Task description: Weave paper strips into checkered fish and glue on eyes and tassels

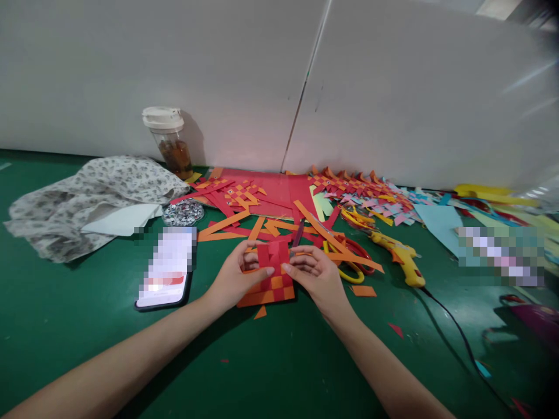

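Observation:
A woven piece of red and orange paper strips [278, 284] is held just above the green table, in the middle of the view. My left hand [238, 270] grips its left side, thumb lying on the front. On the other side my right hand [315, 273] pinches the upper right edge between thumb and fingers. Red strip ends stick up between the two hands, and the lower part shows an orange and red check. Fingertips behind the paper are partly hidden. Loose orange strips [227, 224] lie just beyond the hands.
Yellow-handled scissors [349, 270] and a yellow glue gun [404, 259] with a black cord lie to the right. A phone [168, 267], patterned cloth [100, 192] and lidded cup [172, 142] are at left. Woven paper pieces [349, 185] line the back, by the wall.

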A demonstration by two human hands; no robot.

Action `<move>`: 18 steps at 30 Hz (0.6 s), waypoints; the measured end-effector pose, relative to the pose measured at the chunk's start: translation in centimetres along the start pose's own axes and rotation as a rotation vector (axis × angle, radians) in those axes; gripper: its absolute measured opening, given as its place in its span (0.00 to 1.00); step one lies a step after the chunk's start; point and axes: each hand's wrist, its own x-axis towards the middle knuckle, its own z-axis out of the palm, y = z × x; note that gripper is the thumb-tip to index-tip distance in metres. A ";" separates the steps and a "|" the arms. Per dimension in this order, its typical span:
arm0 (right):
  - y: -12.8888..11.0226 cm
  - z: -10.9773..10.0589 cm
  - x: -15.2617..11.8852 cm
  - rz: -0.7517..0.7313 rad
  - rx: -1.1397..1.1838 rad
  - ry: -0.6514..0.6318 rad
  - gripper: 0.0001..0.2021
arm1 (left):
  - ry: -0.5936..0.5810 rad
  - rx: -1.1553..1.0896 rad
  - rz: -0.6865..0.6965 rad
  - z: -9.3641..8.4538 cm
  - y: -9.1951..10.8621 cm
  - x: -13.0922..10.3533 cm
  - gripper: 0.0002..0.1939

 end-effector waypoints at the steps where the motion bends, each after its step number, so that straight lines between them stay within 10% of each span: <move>1: 0.0 0.0 0.0 0.000 -0.002 0.002 0.19 | -0.004 -0.003 -0.007 0.0 0.0 0.0 0.23; 10: -0.1 0.1 -0.1 0.012 0.018 0.002 0.19 | 0.024 0.034 0.013 0.1 0.1 0.0 0.30; 18: 0.1 0.1 0.0 0.004 0.010 -0.001 0.18 | -0.070 0.180 0.104 -0.5 0.2 0.0 0.05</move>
